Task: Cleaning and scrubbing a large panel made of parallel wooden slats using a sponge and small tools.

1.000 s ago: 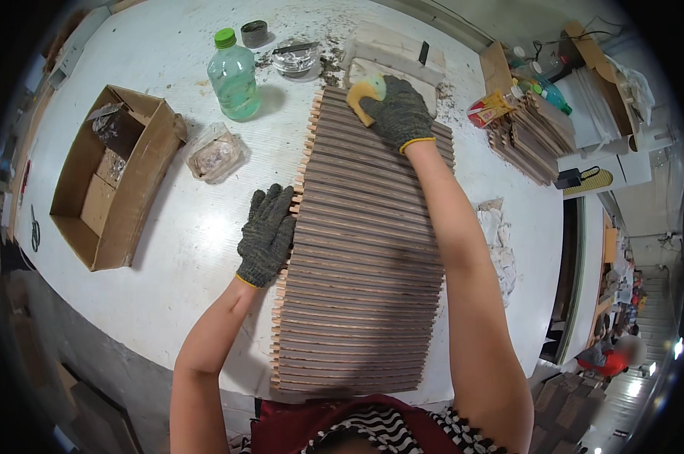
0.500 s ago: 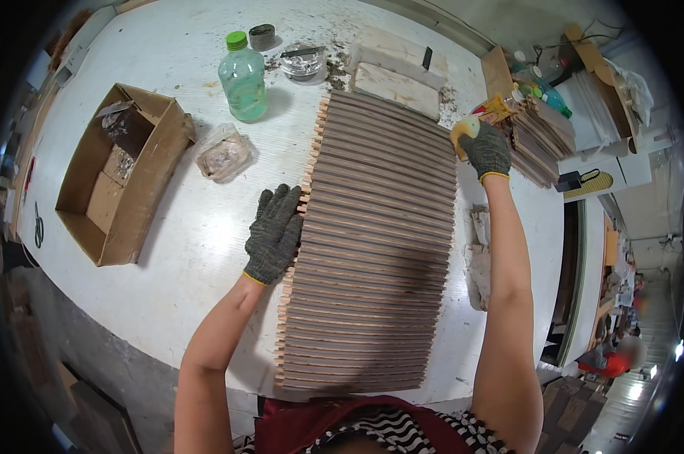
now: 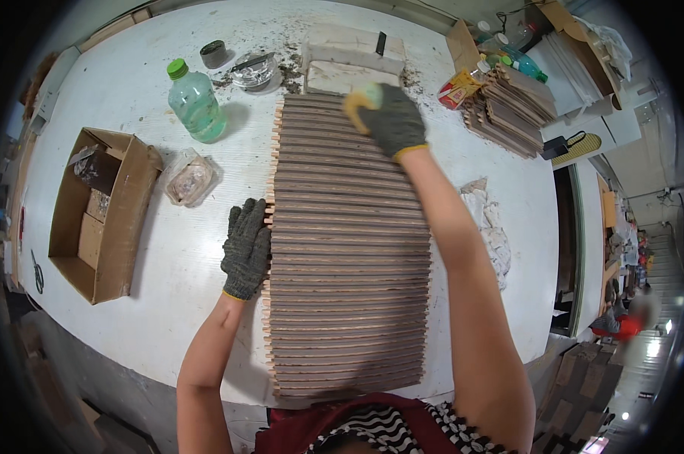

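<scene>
A large white worktable [image 3: 160, 303] fills most of the view, its top dusty and littered with debris near the far edge. Beyond its right edge, a doorway opens onto a dimmer space. A long bed of thin wooden slats [image 3: 347, 250], laid side by side, runs down the middle of the table from the far side to the near edge. An open cardboard box [image 3: 130, 227] sits well to the left, with bare tabletop between it and the slats. A stack of wooden pieces [image 3: 508, 110] sits at the far right corner. A green-capped plastic bottle [image 3: 195, 102] stands upright at the far left, a small clear bag [image 3: 189, 179] in front of it. The gloved left hand [image 3: 246, 248] lies flat and open against the left edge of the slats. The gloved right hand [image 3: 391, 119] is closed around a yellow sponge [image 3: 359, 100], pressed on the slats' far end.
</scene>
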The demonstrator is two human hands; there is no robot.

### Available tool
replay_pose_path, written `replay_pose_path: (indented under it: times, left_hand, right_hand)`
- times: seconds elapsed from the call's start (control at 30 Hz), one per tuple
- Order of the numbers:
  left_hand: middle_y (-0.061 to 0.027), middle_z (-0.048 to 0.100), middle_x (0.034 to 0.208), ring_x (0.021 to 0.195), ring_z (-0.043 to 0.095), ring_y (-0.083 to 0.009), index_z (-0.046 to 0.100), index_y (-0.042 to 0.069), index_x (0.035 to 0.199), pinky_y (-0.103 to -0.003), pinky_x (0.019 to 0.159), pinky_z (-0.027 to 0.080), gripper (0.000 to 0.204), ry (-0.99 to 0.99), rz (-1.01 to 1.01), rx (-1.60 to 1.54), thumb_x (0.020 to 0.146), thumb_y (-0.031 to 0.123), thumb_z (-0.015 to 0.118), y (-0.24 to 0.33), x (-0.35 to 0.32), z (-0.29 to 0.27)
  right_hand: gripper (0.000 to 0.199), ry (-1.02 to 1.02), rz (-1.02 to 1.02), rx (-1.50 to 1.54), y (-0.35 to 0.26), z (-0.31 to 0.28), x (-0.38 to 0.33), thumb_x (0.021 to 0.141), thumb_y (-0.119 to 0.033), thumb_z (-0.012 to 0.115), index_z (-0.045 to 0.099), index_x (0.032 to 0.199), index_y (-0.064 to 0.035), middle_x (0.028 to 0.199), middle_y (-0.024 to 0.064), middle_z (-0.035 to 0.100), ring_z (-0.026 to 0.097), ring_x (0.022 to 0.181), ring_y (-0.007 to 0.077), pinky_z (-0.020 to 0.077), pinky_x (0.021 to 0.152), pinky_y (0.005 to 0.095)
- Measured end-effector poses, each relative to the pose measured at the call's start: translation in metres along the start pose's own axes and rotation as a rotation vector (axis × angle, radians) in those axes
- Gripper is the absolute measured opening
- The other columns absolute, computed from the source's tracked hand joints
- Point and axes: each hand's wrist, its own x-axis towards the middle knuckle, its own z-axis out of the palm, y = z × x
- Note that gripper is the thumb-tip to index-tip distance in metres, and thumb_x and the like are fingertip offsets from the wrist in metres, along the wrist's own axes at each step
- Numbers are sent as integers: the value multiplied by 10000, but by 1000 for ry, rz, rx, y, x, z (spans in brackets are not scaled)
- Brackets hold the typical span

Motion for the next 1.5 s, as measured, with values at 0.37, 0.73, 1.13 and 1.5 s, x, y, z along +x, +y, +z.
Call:
replay_pose_path:
  times: [0.37,0.73,1.13,1.5]
  left_hand:
    - [-160,575,1392,1355,480,-327,534,12,1385,-496,1200,247,396,1,21,25,1020,162,502,0,3,2]
    - [-174,553,1417,1368,468,-334,540,-4,1372,-502,1198,246,378,30,102,25,1024,137,497,-1,1,5]
    - [-176,598,1364,1331,505,-354,549,-15,1368,-504,1185,265,405,23,3,-19,998,148,521,4,3,1]
    - [-153,553,1422,1364,469,-327,515,3,1401,-494,1195,253,415,10,-5,-39,1024,173,487,5,6,3]
  right_hand:
    - [613,110,16,57,10,-49,-44,815,-448,738,583,1229,-24,1097,210,652,643,995,370,525,863,450]
    - [439,213,8,-52,42,-18,-28,791,-388,739,664,1054,-44,978,197,684,660,882,386,525,795,474]
    - [647,-174,-359,290,-110,-16,-77,778,-392,796,562,1255,-23,1098,216,618,622,974,372,514,859,464]
    - [487,-79,212,-413,107,-95,-46,780,-365,739,625,1126,-42,1018,204,671,652,934,376,534,825,457]
